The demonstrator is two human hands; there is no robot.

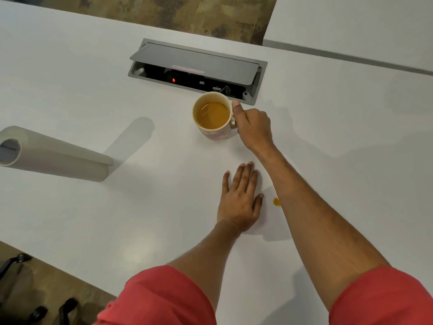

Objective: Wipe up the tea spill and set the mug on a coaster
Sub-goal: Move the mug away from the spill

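A cream mug (212, 134) with a pink pattern, holding amber tea, stands on the white table (93, 90) just in front of the cable box. My right hand (254, 126) is closed on its handle, thumb against the rim. A small orange tea drop (276, 202) lies on the table beside my right forearm. My left hand (241, 200) lies flat, palm down, fingers slightly apart, left of the drop. It rests on what looks like a faint white round coaster (261, 221); its outline is hard to tell from the table.
A paper towel roll (58, 158) lies on its side at the left. A grey cable box (196, 66) with its lid raised is sunk into the table behind the mug. A second white table (363, 24) adjoins at the back right. Chair parts (14, 263) show at the lower left.
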